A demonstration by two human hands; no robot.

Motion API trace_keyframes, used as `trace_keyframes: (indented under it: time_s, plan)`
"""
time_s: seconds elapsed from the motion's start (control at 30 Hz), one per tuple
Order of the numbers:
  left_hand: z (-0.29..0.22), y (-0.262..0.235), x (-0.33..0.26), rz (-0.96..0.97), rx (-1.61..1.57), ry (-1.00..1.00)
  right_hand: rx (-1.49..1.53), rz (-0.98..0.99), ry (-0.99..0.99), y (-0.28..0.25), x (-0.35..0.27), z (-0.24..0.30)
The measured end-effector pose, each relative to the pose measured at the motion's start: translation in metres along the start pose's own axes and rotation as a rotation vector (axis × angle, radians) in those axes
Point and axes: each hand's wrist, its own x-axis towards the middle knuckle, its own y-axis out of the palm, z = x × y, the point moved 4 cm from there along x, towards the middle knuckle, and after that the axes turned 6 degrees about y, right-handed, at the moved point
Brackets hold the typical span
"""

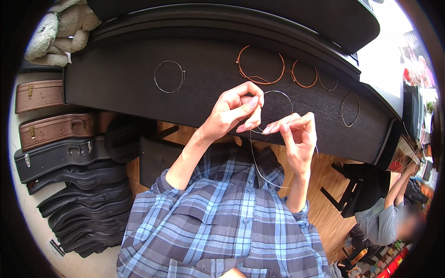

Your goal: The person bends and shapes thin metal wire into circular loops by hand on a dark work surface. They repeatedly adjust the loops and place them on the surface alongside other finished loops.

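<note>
You're mid-coil: your left hand [234, 111] and right hand [296, 134] both pinch the thin silver wire string [278, 92] looped between them (copper-coloured coiled strings [259, 65] lie beyond), so next likely needs a careful wrap of the loose end.

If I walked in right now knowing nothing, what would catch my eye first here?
Probably the two hands at the centre: the left hand and right hand pinch a thin silvery wire string curling into a loop between them. Behind them, more coiled strings, among them a copper-coloured coil, lie on a closed dark piano lid. At the left, instrument cases are stacked on the floor.
</note>
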Motion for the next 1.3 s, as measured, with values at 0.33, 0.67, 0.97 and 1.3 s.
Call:
trace_keyframes:
  time_s: [0.33, 0.67, 0.97, 1.3]
  plan:
    - [-0.003, -0.005, 0.002, -0.034, -0.013, 0.086, 0.058, -0.052, 0.147, -0.009, -0.001, 0.004]
    - [-0.011, -0.011, 0.003, -0.221, -0.115, 0.191, -0.489, 0.406, 0.508, -0.027, -0.022, 0.015]
    - [-0.006, -0.011, 0.003, -0.187, 0.04, 0.232, -0.581, 0.315, 0.432, -0.032, -0.023, 0.025]
    - [-0.006, -0.008, 0.004, -0.217, 0.059, 0.154, -0.312, -0.136, 0.124, -0.022, 0.02, 0.036]
